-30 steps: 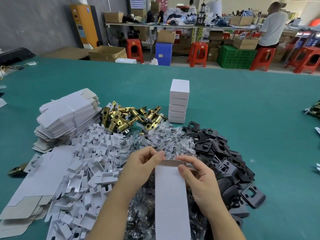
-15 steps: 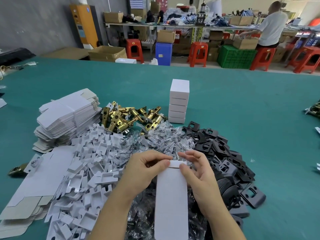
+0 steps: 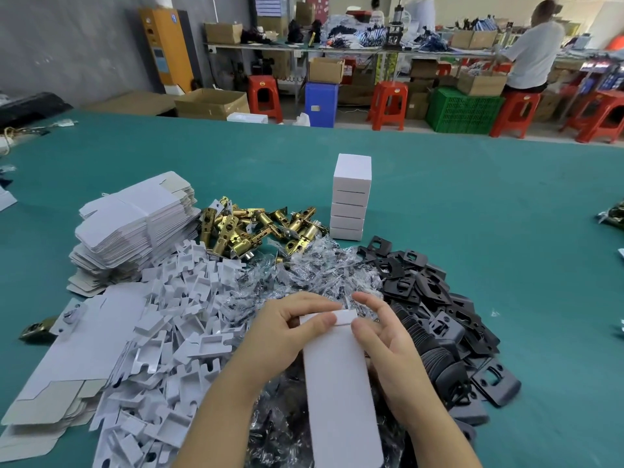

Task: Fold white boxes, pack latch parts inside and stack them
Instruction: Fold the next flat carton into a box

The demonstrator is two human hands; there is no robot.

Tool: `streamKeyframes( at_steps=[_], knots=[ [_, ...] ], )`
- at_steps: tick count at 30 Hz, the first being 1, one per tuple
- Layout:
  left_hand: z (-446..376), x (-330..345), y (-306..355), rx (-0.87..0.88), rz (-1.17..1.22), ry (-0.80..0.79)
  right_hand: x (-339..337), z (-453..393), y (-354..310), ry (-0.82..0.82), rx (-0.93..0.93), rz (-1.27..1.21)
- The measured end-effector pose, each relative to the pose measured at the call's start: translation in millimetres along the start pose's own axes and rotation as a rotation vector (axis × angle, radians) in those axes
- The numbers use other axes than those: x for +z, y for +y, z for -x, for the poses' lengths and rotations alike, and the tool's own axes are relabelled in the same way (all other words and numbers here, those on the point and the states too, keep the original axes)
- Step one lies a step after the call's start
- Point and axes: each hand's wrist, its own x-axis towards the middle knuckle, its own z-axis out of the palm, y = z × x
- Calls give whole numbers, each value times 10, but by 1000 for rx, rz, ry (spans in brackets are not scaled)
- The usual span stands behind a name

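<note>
White box (image 3: 341,383) lies lengthwise away from the person, both hands (image 3: 287,332) (image 3: 385,346) pinching its far end.

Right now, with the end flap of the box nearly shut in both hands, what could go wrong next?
1. The white box is held above loose heaps of clear bags and black plates; if the left hand or right hand slips, it may land among them.
2. The stack of finished boxes is tall and narrow; adding another carelessly could topple it toward the brass latches.
</note>
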Motion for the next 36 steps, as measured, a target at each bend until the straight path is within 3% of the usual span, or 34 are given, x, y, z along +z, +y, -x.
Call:
streamKeyframes(
  at_steps=[5,12,22,36],
  knots=[
    [19,-27,59,-12,124,102,-1,19,-27,-103,22,-14],
    [60,-68,109,-74,145,-96,-20,21,-36,-119,22,-19],
    [100,-188,107,-93,127,-160,-40,43,-75,-205,89,-65],
    [110,-200,96,-115,81,-174,-34,51,-79,-190,124,-86]
  ],
)
